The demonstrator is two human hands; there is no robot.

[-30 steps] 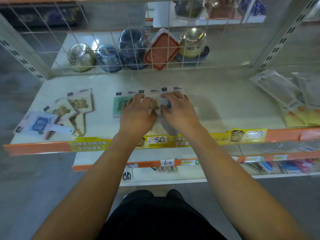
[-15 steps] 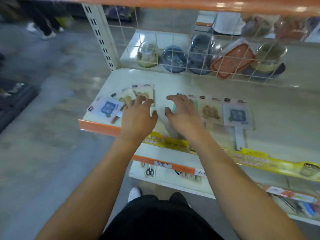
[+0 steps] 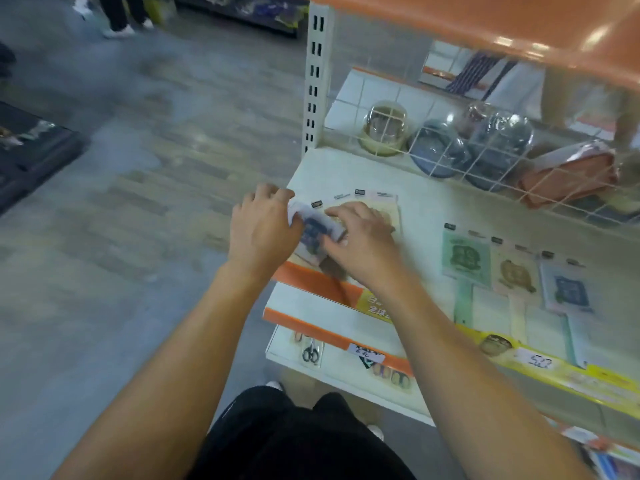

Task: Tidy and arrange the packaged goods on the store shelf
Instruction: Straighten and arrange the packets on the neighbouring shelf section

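Note:
At the left end of the white shelf lies a loose pile of flat packets. My left hand grips the left edge of the top packet, one with a blue print. My right hand rests on the pile with its fingers over that same packet's right side. Further right, three packets lie in a neat row: a green one, a beige one and a blue one.
A wire grid backs the shelf, with clear domed containers and an orange tray behind it. An orange shelf hangs overhead. Price strips line the front edge. Scissors lie on the lower shelf. The floor lies left.
Both hands left the now neat row of three packets and moved left to the messy pile at the shelf's end. The left hand now grips the blue-printed packet.

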